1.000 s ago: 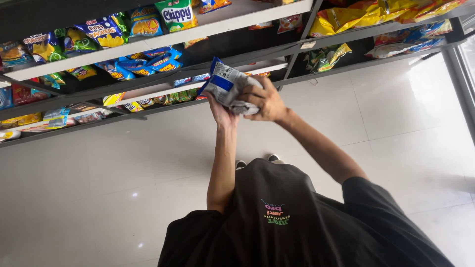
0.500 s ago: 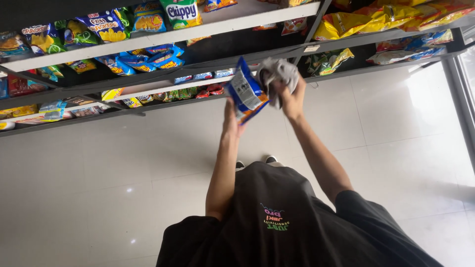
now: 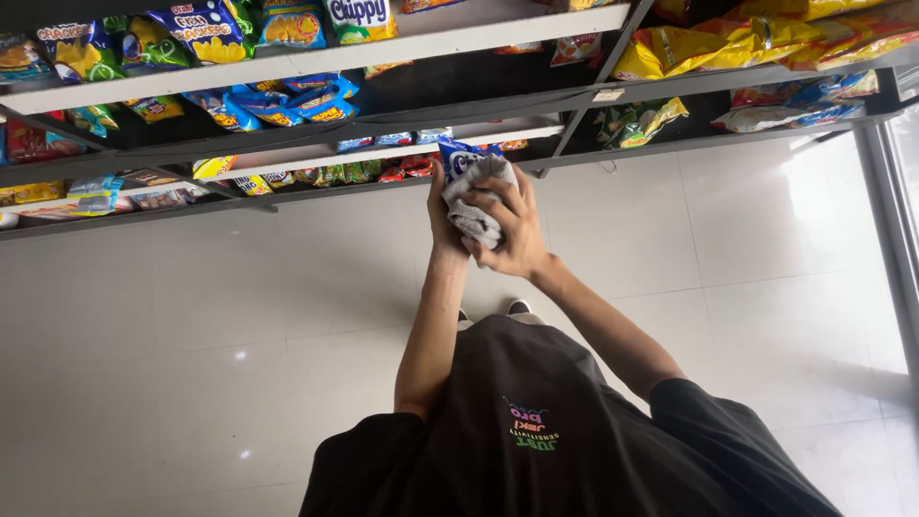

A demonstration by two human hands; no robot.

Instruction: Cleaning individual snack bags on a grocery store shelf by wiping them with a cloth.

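Both hands now hold the blue-and-silver snack bag against the low shelf, closer than half a second ago. The right hand wraps it with fingers closed; the left hand is largely hidden behind, its grip probably closed too. Dark shirt fills the foreground.

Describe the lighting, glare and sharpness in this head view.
Head view: daylight from the right washes out the floor tiles with strong glare; small ceiling-light reflections dot the lower left floor; the shelves sit in shadow underneath; the snack bag, left hand and right hand look sharp, without noticeable motion blur.
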